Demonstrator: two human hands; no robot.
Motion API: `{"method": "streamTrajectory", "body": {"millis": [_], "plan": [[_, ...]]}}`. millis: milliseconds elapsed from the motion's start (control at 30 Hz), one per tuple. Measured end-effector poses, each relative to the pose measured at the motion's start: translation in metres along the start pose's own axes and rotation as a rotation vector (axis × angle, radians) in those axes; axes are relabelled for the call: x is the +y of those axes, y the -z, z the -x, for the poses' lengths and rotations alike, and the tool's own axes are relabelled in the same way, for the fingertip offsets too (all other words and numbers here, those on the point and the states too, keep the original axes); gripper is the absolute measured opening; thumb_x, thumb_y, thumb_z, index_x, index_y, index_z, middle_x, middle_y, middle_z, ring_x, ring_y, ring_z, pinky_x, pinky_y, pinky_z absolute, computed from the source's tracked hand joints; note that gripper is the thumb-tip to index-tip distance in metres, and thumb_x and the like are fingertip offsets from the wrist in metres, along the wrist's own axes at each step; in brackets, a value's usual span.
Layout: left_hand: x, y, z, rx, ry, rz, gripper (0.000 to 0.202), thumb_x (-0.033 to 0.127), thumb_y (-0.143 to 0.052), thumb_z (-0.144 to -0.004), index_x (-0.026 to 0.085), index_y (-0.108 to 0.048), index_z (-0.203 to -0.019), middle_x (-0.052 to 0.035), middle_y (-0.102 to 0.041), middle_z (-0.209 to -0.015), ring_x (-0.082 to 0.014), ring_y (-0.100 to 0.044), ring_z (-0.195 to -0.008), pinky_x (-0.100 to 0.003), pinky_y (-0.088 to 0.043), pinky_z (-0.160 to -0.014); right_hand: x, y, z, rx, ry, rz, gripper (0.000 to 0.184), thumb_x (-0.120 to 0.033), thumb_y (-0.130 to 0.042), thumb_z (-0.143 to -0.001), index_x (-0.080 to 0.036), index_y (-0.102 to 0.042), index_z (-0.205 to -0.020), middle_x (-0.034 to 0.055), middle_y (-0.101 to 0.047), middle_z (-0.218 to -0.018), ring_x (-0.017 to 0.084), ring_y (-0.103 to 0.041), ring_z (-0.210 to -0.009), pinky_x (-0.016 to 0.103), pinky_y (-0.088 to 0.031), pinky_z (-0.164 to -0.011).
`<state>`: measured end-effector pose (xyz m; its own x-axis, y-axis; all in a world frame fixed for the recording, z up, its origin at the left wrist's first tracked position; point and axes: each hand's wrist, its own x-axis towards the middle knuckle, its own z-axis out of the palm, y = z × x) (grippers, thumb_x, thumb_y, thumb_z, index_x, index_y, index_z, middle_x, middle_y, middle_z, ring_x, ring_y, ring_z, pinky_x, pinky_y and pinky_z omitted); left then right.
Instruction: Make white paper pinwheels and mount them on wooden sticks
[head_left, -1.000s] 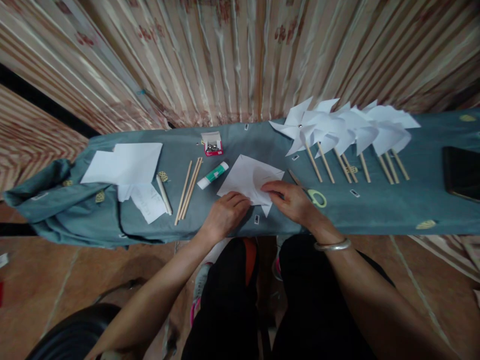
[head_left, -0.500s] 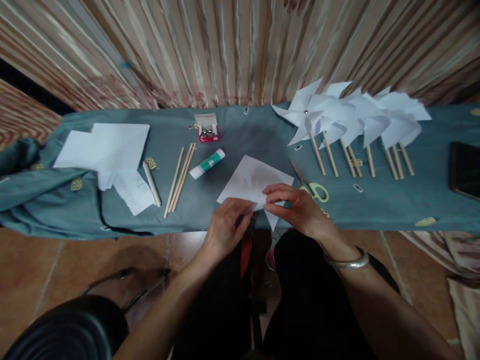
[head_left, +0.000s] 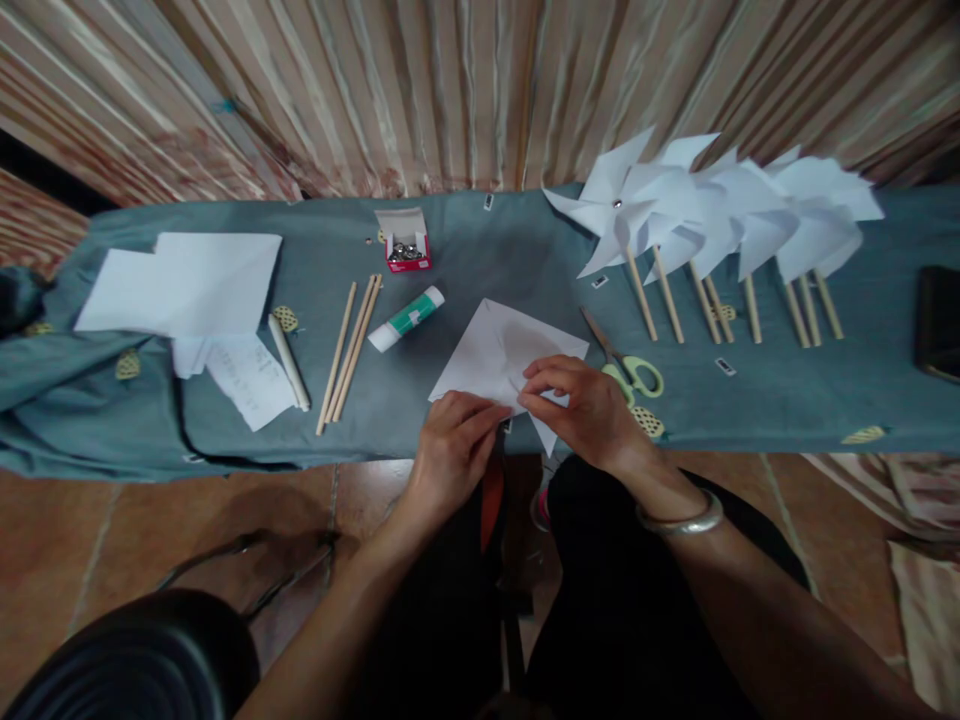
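A white square of paper (head_left: pixel 487 345) with crease lines and a cut near its front lies at the table's front edge. Its near corner is partly hidden by my hands. My left hand (head_left: pixel 456 435) pinches the paper's front edge between thumb and fingers. On the right part of the paper, my right hand (head_left: pixel 574 405) has its thumb and fingertips drawn together at the sheet. Green-handled scissors (head_left: pixel 634 375) rest just beyond my right hand. A green and white glue stick (head_left: pixel 407 318) lies to the left of the paper.
An open red box of metal pins (head_left: pixel 409 262) stands behind the glue stick. Several wooden sticks (head_left: pixel 352 345), a white pen (head_left: pixel 289 362) and paper sheets (head_left: pixel 217 285) lie left. Paper pinwheels (head_left: pixel 701 215) overlap at right, near a dark device (head_left: pixel 937 320). A black stool (head_left: pixel 142 660) stands lower left.
The view has shifted slightly. My right fingertips have moved a little left along the paper and drawn closer together. My left hand keeps its hold on the front edge.
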<state>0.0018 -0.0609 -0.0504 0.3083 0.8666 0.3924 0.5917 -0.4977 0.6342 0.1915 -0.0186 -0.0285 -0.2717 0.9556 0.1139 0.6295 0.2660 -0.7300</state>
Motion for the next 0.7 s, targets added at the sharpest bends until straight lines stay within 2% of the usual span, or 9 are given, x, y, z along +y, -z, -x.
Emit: {"method": "streamTrajectory", "body": {"millis": [200,367,700], "plan": [[0.001,0.001,-0.004,-0.009,0.065,0.031,0.022,0.016,-0.053,-0.092,0.018,-0.071,-0.105,-0.0072,-0.071,-0.093,-0.0196,-0.063,-0.091,-0.035,-0.054,-0.080,0.000,-0.001,0.001,0.016,0.006,0.019,0.010,-0.018,-0.066,-0.080,-0.022,-0.069,-0.071,0.0048,-0.072,-0.093,0.022,-0.066,-0.092,0.037,-0.051,-0.084],[-0.001,0.002,-0.008,-0.051,0.088,0.020,0.023,0.017,-0.053,-0.091,0.020,-0.072,-0.104,-0.0068,-0.071,-0.093,-0.0200,-0.064,-0.091,-0.036,-0.054,-0.081,0.000,0.001,0.001,0.048,0.032,0.049,0.012,-0.018,-0.064,-0.081,-0.023,-0.068,-0.071,0.0045,-0.072,-0.094,0.022,-0.066,-0.092,0.039,-0.050,-0.088],[-0.001,0.002,-0.013,-0.056,0.118,0.020,0.023,0.015,-0.054,-0.089,0.019,-0.073,-0.101,-0.0058,-0.072,-0.092,-0.0200,-0.065,-0.090,-0.035,-0.054,-0.081,0.000,0.003,0.002,0.059,0.076,0.097,0.012,-0.018,-0.061,-0.083,-0.023,-0.068,-0.074,0.0059,-0.072,-0.098,0.023,-0.066,-0.094,0.039,-0.051,-0.088]]}}
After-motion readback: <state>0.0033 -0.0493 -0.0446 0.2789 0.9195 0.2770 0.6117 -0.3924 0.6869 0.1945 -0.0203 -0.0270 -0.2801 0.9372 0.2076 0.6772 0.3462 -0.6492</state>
